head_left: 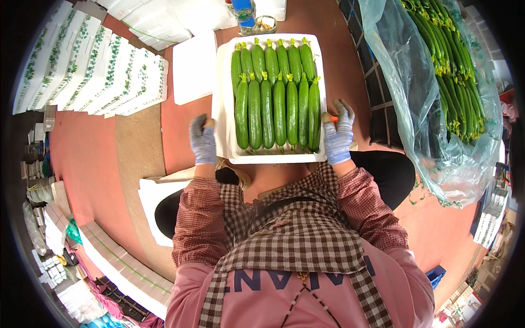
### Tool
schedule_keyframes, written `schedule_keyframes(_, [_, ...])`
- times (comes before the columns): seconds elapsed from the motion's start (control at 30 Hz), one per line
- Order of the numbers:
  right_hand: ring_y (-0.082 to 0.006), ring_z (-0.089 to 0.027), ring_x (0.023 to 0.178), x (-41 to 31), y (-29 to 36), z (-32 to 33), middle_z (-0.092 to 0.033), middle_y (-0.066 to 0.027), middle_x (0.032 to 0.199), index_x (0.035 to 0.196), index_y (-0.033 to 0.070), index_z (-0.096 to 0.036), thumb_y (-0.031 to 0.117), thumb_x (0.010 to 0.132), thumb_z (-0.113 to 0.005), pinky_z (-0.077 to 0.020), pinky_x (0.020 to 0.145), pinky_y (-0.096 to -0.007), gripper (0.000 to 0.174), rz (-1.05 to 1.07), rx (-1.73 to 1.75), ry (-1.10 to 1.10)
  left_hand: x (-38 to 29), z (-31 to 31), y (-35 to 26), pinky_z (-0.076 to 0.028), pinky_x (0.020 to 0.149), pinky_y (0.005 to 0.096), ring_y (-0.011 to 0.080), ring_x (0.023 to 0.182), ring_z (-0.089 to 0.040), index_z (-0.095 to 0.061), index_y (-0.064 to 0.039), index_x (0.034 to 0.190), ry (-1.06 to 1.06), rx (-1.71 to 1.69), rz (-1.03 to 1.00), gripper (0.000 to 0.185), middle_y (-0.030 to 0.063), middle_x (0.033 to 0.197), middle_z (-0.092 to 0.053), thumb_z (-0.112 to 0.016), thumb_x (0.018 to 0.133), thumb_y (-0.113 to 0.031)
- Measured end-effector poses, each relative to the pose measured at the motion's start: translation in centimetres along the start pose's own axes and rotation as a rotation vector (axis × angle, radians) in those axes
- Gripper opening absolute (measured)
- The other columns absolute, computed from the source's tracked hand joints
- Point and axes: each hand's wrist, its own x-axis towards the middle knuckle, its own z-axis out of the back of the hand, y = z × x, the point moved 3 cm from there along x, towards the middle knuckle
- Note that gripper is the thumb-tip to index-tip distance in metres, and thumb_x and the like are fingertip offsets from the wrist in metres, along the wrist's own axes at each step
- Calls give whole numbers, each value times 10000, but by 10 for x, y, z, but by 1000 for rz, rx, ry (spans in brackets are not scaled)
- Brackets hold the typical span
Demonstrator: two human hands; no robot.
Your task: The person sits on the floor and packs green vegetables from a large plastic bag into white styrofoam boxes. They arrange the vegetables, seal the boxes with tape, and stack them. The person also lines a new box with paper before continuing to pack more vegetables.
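Observation:
A white foam box lies in front of me, filled with two rows of green cucumbers with yellow blossom ends. My left hand, in a blue-and-white knit glove with grey fingers, is at the box's left side, fingers bent. On the right, my right hand, gloved alike, is against or beside the box's right wall, its fingers curled. Something small and orange shows between the thumb and fingers of my right hand, mostly hidden; what it is, I cannot tell.
Stacked white foam boxes with green print stand at the left. A flat white foam lid lies left of the box. More cucumbers fill a dark crate at the right, lined with clear plastic film. A small blue bin sits at lower right.

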Motion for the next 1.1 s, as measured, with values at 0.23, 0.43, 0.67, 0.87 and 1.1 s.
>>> schedule_keyframes(0.23, [-318,-399,1340,-9,70,-61,-495,-89,1354,1242,145,-607,317,784,-707,-184,1126,-632,500,546,-380,474,-4,-63,-39,-508,890,307,211,1006,-655,-635,29,1163,354,733,-129,325,137,1095,-687,-683,861,-82])
schedule_keyframes(0.43, [-327,-327,1410,-28,77,-99,-478,-49,1443,1343,156,-564,468,806,-675,-85,1104,-715,631,530,-602,609,10,-76,-52,-512,879,354,303,992,-668,-650,-5,1186,502,763,120,381,179,1070,-696,-694,839,-156])
schedule_keyframes(0.67, [-315,-312,1421,-29,70,-99,-456,-25,1479,1402,206,-514,507,841,-631,-79,1102,-719,647,554,-625,631,-6,-78,-54,-518,835,381,307,931,-664,-571,-7,1081,404,699,10,409,182,986,-678,-779,776,-182])
schedule_keyframes(0.87, [-309,-294,1431,-29,69,-106,-440,-19,1494,1411,203,-503,513,864,-601,-76,1106,-715,636,541,-666,660,-15,-90,-72,-518,854,374,289,924,-664,-593,-11,1097,345,950,-23,405,147,990,-686,-792,777,-161])
schedule_keyframes(1.1, [-302,-296,1426,-19,78,-77,-443,-52,1482,1387,150,-508,385,879,-612,-131,1147,-642,569,576,-510,718,-3,-51,-41,-522,818,360,253,907,-667,-600,-14,1171,226,490,89,401,153,1006,-697,-713,847,-221])
